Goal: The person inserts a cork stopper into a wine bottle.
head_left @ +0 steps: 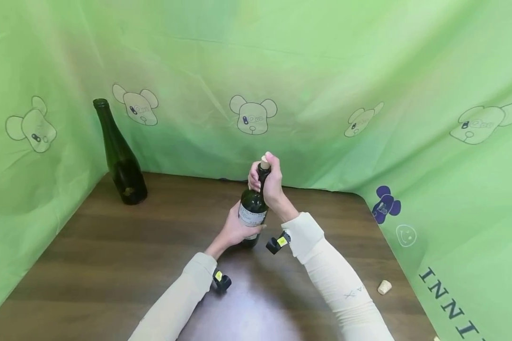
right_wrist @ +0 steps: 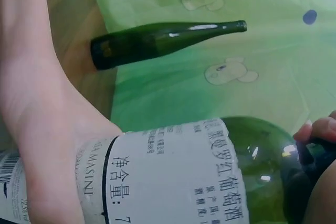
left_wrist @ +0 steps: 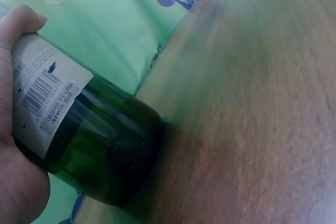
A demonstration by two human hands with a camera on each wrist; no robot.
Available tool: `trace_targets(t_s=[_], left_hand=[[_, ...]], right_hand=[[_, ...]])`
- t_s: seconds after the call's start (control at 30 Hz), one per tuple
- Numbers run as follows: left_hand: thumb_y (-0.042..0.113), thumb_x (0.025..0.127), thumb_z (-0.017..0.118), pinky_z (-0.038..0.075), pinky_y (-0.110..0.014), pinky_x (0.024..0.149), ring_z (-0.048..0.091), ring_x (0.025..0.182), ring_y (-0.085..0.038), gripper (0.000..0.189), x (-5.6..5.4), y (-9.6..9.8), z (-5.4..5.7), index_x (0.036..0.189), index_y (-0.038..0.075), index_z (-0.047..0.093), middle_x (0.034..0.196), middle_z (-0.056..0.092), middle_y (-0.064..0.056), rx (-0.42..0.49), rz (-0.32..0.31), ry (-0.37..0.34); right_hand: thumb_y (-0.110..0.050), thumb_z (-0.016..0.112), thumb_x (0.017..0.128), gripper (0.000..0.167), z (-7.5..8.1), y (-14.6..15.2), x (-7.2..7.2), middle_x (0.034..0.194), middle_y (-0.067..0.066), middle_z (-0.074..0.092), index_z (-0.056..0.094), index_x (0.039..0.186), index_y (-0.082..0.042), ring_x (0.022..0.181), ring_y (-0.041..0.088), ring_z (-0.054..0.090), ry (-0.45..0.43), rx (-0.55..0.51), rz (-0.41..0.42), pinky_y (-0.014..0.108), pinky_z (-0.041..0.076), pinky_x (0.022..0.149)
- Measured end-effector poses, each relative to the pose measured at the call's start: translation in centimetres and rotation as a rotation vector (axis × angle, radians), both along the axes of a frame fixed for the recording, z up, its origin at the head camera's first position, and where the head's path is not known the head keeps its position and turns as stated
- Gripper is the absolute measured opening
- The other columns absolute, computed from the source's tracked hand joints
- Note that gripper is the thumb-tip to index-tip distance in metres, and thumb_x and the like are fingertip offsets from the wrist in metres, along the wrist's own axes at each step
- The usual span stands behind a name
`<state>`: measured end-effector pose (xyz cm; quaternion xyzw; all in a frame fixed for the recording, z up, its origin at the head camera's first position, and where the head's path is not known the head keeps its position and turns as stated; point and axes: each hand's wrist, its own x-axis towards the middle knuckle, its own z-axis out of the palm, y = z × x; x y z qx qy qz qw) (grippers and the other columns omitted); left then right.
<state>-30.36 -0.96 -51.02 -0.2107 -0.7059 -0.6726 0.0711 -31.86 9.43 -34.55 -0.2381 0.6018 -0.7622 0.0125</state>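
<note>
i'm viewing green bottle (head_left: 252,202), white label (head_left: 251,216), pale cork (head_left: 265,164), long axis running near-vertical, neck (head_left: 262,175) up; left hand (head_left: 233,229) curled round label, right hand (head_left: 274,184) gripping neck.

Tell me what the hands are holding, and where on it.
The corked bottle: the left hand grips its body at the label, the right hand its neck, near the cork.

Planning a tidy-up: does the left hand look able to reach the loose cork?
Probably not: the left hand holds the bottle, and the right arm lies between it and that cork.
</note>
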Motion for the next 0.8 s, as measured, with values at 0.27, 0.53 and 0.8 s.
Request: trace_targets(t_s=[0.27,0.53,0.8], left_hand=[[0.008,0.07,0.091,0.052,-0.037,0.094,0.066,0.096,-0.02,0.069,0.04,-0.09,-0.29,0.128,0.015,0.055,0.107,0.068,-0.006,0.02,0.001,0.019],[0.009,0.072,0.091,0.052,-0.036,0.091,0.065,0.095,-0.019,0.067,0.19,-0.03,-0.38,0.128,0.015,0.055,0.108,0.068,-0.005,0.025,0.032,0.038],[0.012,0.071,0.092,0.053,-0.037,0.092,0.066,0.096,-0.019,0.067,0.03,0.13,-0.12,0.127,0.015,0.056,0.107,0.068,-0.006,0.012,0.02,0.037]], right_hand=[[-0.027,0.033,0.096,0.045,-0.03,-0.38,-0.25,0.041,-0.009,0.035,0.04,0.052,-0.018,0.034,0.008,0.029,0.114,-0.017,-0.044,0.028,0.033,0.038],[-0.04,0.022,0.101,0.053,-0.62,-0.44,-0.23,0.043,-0.011,0.034,0.04,0.056,-0.019,0.036,0.007,0.029,0.106,-0.007,-0.049,0.028,0.032,0.039],[-0.041,0.017,0.099,0.054,-0.14,-0.49,-0.05,0.042,-0.011,0.035,0.04,0.054,-0.022,0.035,0.006,0.028,0.039,-0.052,-0.066,0.027,0.029,0.039]])
